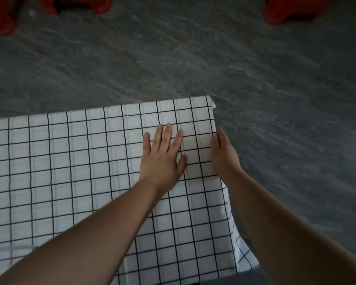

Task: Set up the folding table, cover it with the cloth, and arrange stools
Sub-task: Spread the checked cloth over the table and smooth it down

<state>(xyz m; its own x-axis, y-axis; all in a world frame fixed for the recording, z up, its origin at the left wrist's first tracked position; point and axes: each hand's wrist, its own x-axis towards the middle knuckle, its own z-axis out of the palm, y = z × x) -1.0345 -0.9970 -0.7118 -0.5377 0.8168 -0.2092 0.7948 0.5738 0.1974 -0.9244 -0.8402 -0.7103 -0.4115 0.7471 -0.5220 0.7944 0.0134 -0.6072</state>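
Observation:
A white cloth (70,161) with a black grid lies spread over the folding table and fully hides the tabletop. It hangs down over the table's right side. My left hand (162,153) presses flat on the cloth near the far right corner, fingers straight and spread. My right hand (224,155) lies along the right edge of the table with straight fingers against the cloth's fold. Red plastic stools stand on the floor at the top left (76,5) and top right (286,11), cut off by the frame.
Grey stone-patterned floor (193,58) lies beyond the table and to its right. Another red stool part (0,19) shows at the far top-left corner.

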